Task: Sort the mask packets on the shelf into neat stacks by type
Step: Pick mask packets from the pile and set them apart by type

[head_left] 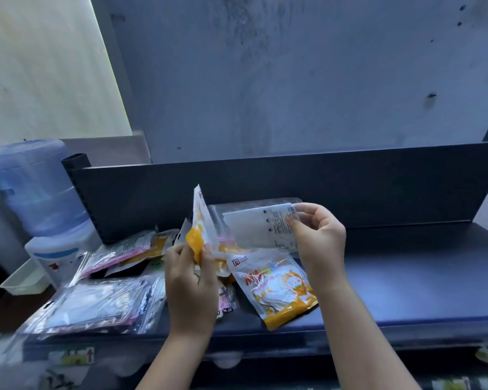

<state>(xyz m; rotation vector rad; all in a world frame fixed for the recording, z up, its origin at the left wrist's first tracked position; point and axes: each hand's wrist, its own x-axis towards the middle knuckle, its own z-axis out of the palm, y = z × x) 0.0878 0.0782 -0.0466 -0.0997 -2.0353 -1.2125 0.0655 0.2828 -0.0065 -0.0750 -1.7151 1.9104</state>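
a blurred pile of clear packets (96,305), perhaps four, is overhanging the shelf (406,277) at its left front edge. the left hand (190,277) is gripping one upright orange packet (203,220). the right hand (319,240) is pinching one white packet (259,226) above a second orange packet (279,288) lying flat. bare shelf surface is stretching rightward.

Both hands are up over the dark shelf (406,277). The left hand (190,274) grips an orange packet (202,220) by its lower end, so it stands nearly upright. The right hand (317,237) pinches the corner of a clear packet (254,226) with a white mask inside. A second orange packet (276,291) lies flat on the shelf between the wrists. A messy pile of clear packets (96,302) sits at the left end, with pink-striped packets (119,254) just behind. Further left there's a water cooler (34,187) and a white tray (23,280).
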